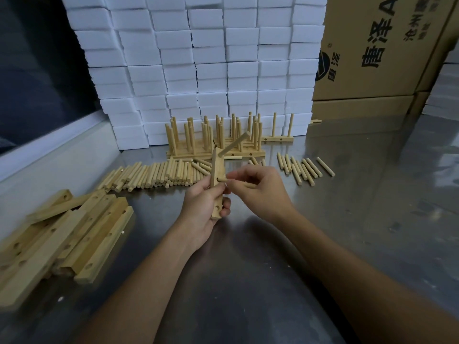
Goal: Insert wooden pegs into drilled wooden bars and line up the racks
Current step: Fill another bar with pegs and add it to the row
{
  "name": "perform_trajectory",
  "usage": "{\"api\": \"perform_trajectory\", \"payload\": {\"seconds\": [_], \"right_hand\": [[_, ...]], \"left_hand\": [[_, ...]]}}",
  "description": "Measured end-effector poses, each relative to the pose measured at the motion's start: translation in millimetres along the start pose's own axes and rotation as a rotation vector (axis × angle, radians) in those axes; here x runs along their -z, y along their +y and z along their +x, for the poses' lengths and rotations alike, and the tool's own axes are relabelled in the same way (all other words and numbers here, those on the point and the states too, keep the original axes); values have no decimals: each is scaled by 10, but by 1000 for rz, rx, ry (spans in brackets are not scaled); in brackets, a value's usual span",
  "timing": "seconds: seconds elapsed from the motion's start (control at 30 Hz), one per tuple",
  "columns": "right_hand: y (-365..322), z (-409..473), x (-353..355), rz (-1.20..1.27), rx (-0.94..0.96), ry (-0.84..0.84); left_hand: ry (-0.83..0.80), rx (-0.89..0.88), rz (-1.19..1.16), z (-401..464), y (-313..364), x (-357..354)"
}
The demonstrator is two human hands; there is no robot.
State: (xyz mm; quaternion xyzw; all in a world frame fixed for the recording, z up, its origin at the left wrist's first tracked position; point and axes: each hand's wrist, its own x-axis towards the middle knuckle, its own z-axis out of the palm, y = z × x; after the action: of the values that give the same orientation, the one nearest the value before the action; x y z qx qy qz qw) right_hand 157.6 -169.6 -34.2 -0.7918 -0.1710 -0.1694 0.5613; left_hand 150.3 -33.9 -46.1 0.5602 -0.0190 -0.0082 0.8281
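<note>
The left hand (202, 207) is gripping a drilled wooden bar (217, 183) upright above the steel table (273, 256), fingers curling round it; one peg (233, 144) is already sticking out near its top. The right hand (258, 188) is pinching a second peg (222, 179) at the bar's middle hole. Behind the bar, finished racks (213, 139) are standing; the cardboard box (380, 45) beyond is showing "唐泽".

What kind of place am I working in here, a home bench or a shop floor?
Most likely a small workshop or packing area. A metal table holds heaps of loose pegs and drilled bars, and behind it stand stacked white foam blocks and printed cardboard boxes.
</note>
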Motion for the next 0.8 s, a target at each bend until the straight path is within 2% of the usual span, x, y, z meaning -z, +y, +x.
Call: {"api": "perform_trajectory", "payload": {"seconds": [0.3, 0.47, 0.57, 0.67, 0.8], "right_hand": [[-196, 148, 144, -561, 239, -206], [-400, 249, 29, -946, 294, -261], [-494, 295, 21, -1117, 429, -333], [-483, 297, 23, -1157, 443, -379], [-446, 304, -24, -927, 177, -311]], "left_hand": [[32, -8, 48, 40, -42, 4], [86, 4, 49, 59, -50, 16], [82, 0, 73, 60, -53, 20], [83, -11, 104, 57, -59, 8], [89, -35, 154, 50, -67, 6]]}}
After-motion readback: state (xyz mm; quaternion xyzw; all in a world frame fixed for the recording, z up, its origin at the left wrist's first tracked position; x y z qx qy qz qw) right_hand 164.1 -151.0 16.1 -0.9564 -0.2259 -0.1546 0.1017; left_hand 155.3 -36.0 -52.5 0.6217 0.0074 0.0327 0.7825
